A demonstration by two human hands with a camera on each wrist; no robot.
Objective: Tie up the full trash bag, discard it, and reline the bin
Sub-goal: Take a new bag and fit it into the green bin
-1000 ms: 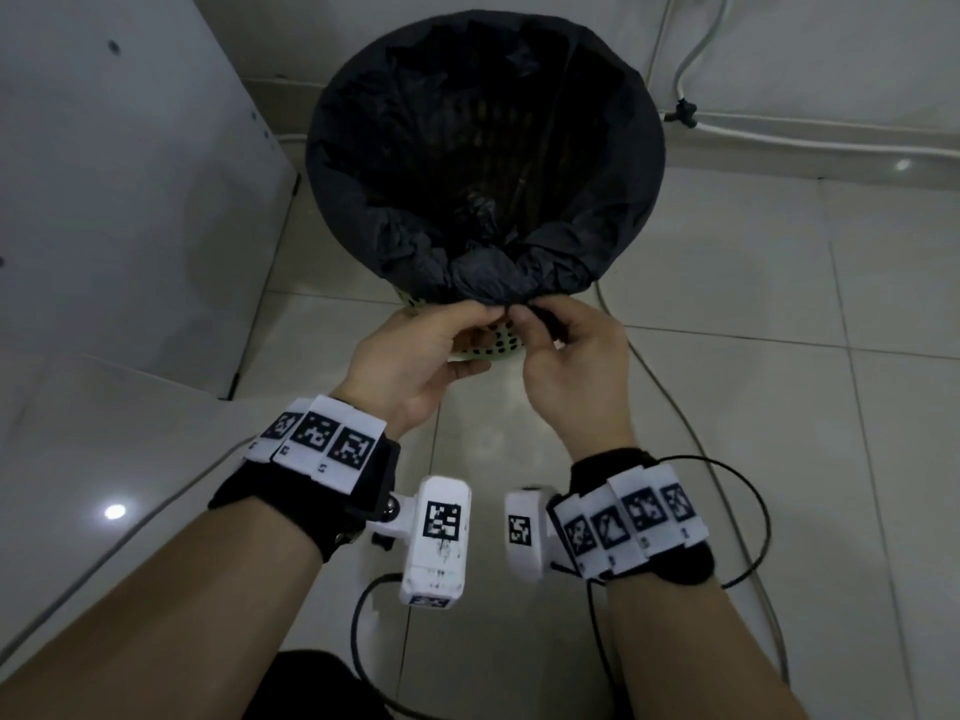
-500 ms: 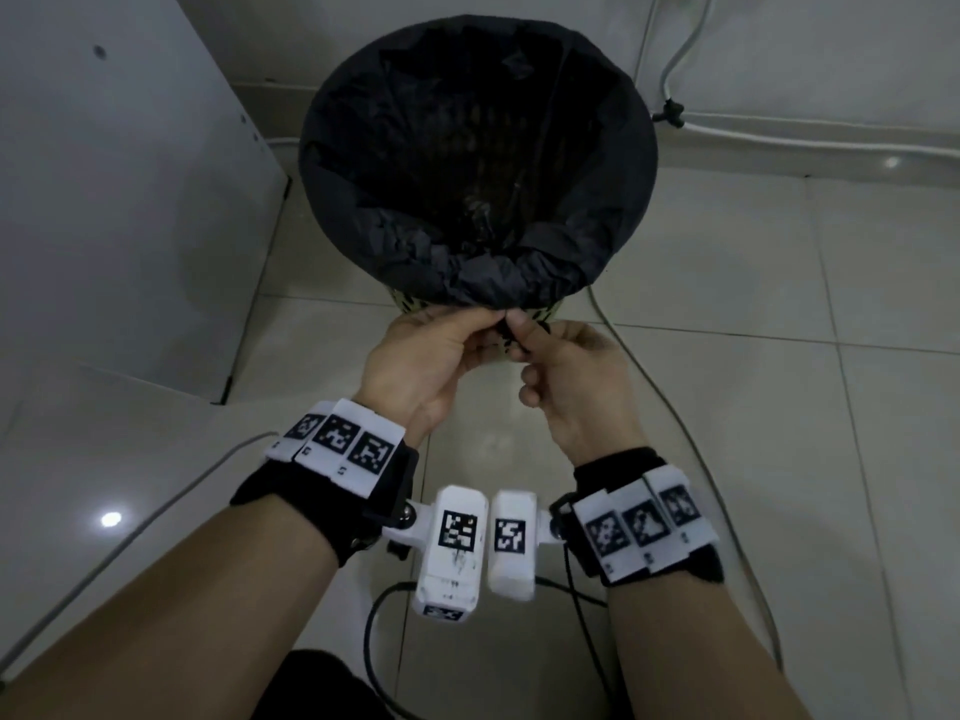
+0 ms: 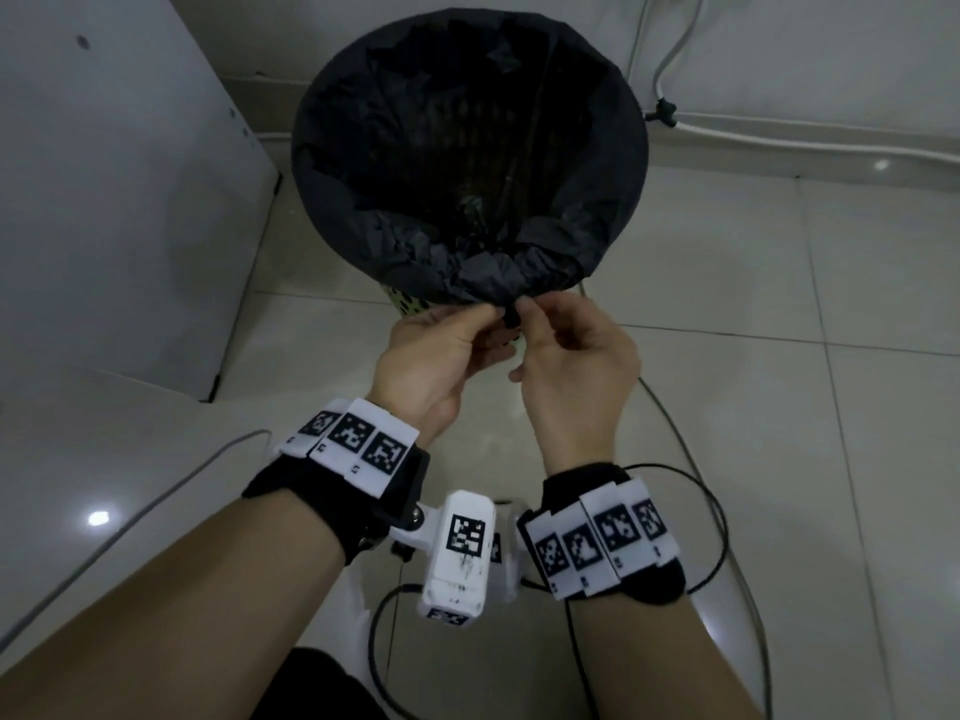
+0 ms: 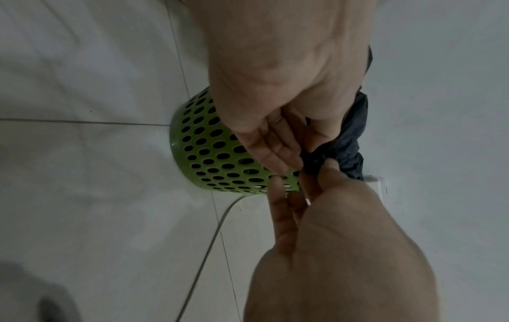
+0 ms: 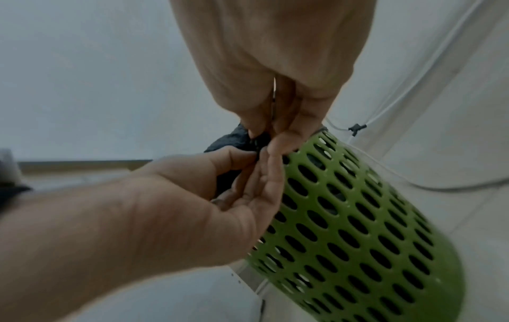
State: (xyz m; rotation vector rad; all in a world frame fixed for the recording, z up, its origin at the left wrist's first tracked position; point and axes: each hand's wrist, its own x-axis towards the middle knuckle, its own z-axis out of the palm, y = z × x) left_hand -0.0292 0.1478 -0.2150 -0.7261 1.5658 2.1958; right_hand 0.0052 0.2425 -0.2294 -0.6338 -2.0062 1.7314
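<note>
A black trash bag (image 3: pixel 467 148) lines the green perforated bin (image 3: pixel 402 304), its edge folded over the rim. At the near rim the slack is bunched into a small twisted tail (image 3: pixel 511 317). My left hand (image 3: pixel 488 324) pinches this tail from the left and my right hand (image 3: pixel 530 322) pinches it from the right, fingertips nearly touching. In the left wrist view the left hand (image 4: pixel 292 156) and the right hand (image 4: pixel 316 174) meet on the bag's dark fold (image 4: pixel 349 141) beside the bin (image 4: pixel 203 152). The right wrist view shows the same pinch (image 5: pixel 258 143) against the bin wall (image 5: pixel 358 217).
The bin stands on a pale tiled floor (image 3: pixel 779 356). A white cabinet (image 3: pixel 104 200) is close on the left. A white pipe (image 3: pixel 779 135) runs along the back wall. A grey cable (image 3: pixel 691 459) trails over the floor past the bin's right side.
Both hands stay at the near rim. The right hand's fingers have shifted, and the bunched tail of the bag now shows between the two thumbs.
</note>
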